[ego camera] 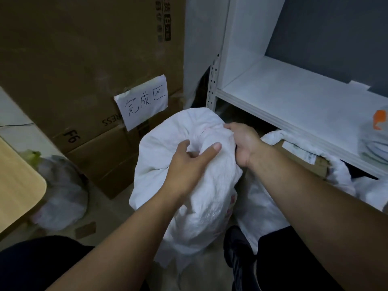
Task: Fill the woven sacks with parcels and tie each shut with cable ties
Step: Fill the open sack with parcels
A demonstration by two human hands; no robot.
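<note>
Two hands grip one white woven sack: left hand fingers curled into its gathered mouth, right hand clutching fabric just beside them.

My left hand grips a bunch of cloth near the top of the full white woven sack, which stands on the floor, while my right hand clutches its gathered mouth on the far side. Behind it, cardboard boxes carry a handwritten paper sign. A white shelf stands to the right, with more white sacks beneath its front edge.
</note>
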